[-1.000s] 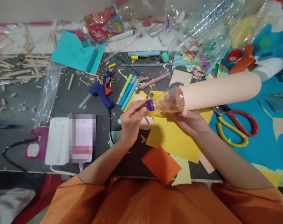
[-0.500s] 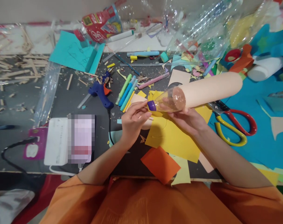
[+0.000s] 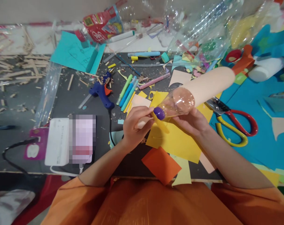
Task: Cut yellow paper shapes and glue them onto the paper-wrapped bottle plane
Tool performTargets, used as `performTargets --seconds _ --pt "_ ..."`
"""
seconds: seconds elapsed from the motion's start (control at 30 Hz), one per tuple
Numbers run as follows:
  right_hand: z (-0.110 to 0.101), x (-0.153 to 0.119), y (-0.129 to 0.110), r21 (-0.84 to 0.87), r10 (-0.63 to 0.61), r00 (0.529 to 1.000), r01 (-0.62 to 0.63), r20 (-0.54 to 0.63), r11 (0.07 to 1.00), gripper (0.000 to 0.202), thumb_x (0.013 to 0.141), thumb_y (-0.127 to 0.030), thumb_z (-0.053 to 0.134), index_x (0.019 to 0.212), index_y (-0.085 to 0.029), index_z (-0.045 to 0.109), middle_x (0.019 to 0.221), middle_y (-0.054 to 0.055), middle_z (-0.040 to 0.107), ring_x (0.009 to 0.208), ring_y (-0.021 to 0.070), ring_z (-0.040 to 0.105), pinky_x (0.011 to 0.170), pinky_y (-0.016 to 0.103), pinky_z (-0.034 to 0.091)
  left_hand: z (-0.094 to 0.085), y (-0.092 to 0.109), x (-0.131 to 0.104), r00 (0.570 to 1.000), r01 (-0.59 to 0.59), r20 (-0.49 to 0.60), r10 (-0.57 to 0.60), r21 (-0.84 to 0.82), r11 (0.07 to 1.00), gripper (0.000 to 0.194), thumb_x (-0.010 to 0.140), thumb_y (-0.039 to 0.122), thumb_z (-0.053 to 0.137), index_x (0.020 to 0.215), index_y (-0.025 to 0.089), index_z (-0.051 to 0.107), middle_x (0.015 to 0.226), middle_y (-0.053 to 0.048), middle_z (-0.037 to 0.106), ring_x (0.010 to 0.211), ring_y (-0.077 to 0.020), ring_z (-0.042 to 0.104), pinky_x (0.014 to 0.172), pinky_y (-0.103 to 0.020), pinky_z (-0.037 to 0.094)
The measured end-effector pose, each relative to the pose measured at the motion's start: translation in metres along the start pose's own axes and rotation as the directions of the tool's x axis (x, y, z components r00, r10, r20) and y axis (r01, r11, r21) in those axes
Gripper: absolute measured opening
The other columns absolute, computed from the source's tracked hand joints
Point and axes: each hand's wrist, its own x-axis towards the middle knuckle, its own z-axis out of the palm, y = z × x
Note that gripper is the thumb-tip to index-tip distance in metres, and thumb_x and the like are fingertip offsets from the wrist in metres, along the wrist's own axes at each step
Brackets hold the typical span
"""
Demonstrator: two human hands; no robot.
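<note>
A clear plastic bottle [image 3: 173,101] with a purple cap lies tilted in my right hand [image 3: 191,122], whose fingers are wrapped under it. Pale peach paper [image 3: 212,84] covers the bottle's body, and its neck points left toward me. My left hand [image 3: 138,125] is closed beside the cap, thumb and fingers pinching what looks like a narrow yellow paper strip [image 3: 163,125]. The strip hangs just below the cap; whether it touches the cap I cannot tell. Beneath both hands is a yellow paper sheet [image 3: 174,145].
Scissors [image 3: 246,125] with red and yellow handles lie right of my hands. A blue glue gun [image 3: 102,97] and several markers [image 3: 129,90] lie left. An orange paper square [image 3: 161,165] is near the front edge. A phone [image 3: 83,139] and wood sticks [image 3: 27,68] lie farther left.
The bottle has turned, its cap moving right and toward me, its covered end shifting left and away. My left fingers have come off the cap, and the yellow strip now shows in them.
</note>
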Motion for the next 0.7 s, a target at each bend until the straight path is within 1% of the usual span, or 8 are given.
performTargets --seconds 0.07,0.17,0.23,0.3,0.37,0.43,0.57,0.7 --pt "0.003 -0.001 -0.002 -0.004 -0.043 0.999 0.043 -0.022 0.999 0.055 0.05 -0.057 0.087 0.1 -0.038 0.073 0.122 -0.003 0.072 0.118 0.0293 0.065 0.102 0.046 0.052 0.002 0.001 0.0 0.989 0.141 0.035 -0.14 -0.006 0.99 0.05 0.088 0.038 0.067 0.136 0.033 0.054 0.128 -0.008 0.062 0.115 -0.0209 0.061 0.099 -0.035 0.051" --pt "0.01 -0.002 -0.005 -0.049 -0.097 0.99 0.093 -0.099 0.994 0.058 0.049 -0.047 0.09 0.104 -0.039 0.072 0.127 -0.004 0.07 0.125 0.0306 0.06 0.108 0.048 0.047 0.005 0.002 -0.002 0.936 0.343 0.132 -0.327 -0.119 0.932 0.065 0.092 0.052 0.055 0.15 0.033 0.034 0.157 -0.009 0.037 0.144 -0.0278 0.039 0.117 -0.043 0.037" --pt "0.014 -0.003 -0.004 -0.082 -0.106 0.986 0.096 -0.131 0.992 0.061 0.049 -0.043 0.091 0.107 -0.038 0.071 0.127 -0.004 0.07 0.127 0.031 0.058 0.112 0.049 0.044 0.007 0.003 -0.004 0.898 0.428 0.206 -0.389 -0.209 0.879 0.066 0.093 0.057 0.049 0.152 0.035 0.03 0.161 -0.005 0.031 0.152 -0.028 0.02 0.123 -0.047 0.025" --pt "0.015 -0.003 -0.001 -0.11 -0.114 0.985 0.1 -0.129 0.989 0.061 0.051 -0.042 0.09 0.109 -0.037 0.071 0.126 -0.003 0.07 0.128 0.0312 0.057 0.113 0.05 0.043 0.009 0.004 -0.004 0.868 0.486 0.253 -0.426 -0.263 0.834 0.069 0.091 0.064 0.047 0.151 0.036 0.03 0.161 -0.003 0.032 0.154 -0.0273 0.01 0.125 -0.051 0.019" --pt "0.015 -0.004 0.002 -0.13 -0.129 0.985 0.114 -0.112 0.985 0.06 0.054 -0.043 0.089 0.111 -0.037 0.07 0.127 -0.002 0.07 0.128 0.0311 0.057 0.112 0.051 0.044 0.01 0.006 -0.004 0.855 0.512 0.264 -0.447 -0.288 0.809 0.073 0.087 0.069 0.048 0.15 0.036 0.032 0.16 -0.004 0.034 0.154 -0.0278 0.01 0.124 -0.053 0.02" --pt "0.013 -0.004 0.004 -0.149 -0.145 0.985 0.131 -0.093 0.98 0.059 0.056 -0.044 0.088 0.112 -0.038 0.069 0.128 -0.002 0.069 0.127 0.0313 0.058 0.11 0.052 0.046 0.012 0.009 -0.002 0.85 0.522 0.267 -0.455 -0.307 0.795 0.076 0.086 0.07 0.05 0.15 0.033 0.032 0.159 -0.006 0.035 0.154 -0.0292 0.015 0.123 -0.053 0.022" --pt "0.009 -0.006 0.003 -0.207 -0.114 0.99 0.095 -0.08 0.974 0.064 0.057 -0.045 0.088 0.117 -0.036 0.068 0.124 0.001 0.071 0.129 0.0325 0.056 0.112 0.055 0.043 0.014 0.013 0.003 0.84 0.539 0.274 -0.467 -0.331 0.774 0.078 0.085 0.069 0.053 0.148 0.028 0.033 0.159 -0.009 0.034 0.152 -0.0313 0.02 0.122 -0.05 0.026" --pt "0.011 -0.006 0.001 -0.197 -0.094 0.993 0.079 -0.071 0.977 0.067 0.057 -0.046 0.087 0.12 -0.034 0.068 0.119 0.002 0.074 0.128 0.0314 0.057 0.115 0.052 0.041 0.014 0.012 0.004 0.851 0.524 0.257 -0.458 -0.355 0.774 0.078 0.085 0.068 0.054 0.148 0.028 0.032 0.161 -0.009 0.03 0.152 -0.0311 0.02 0.123 -0.047 0.026"
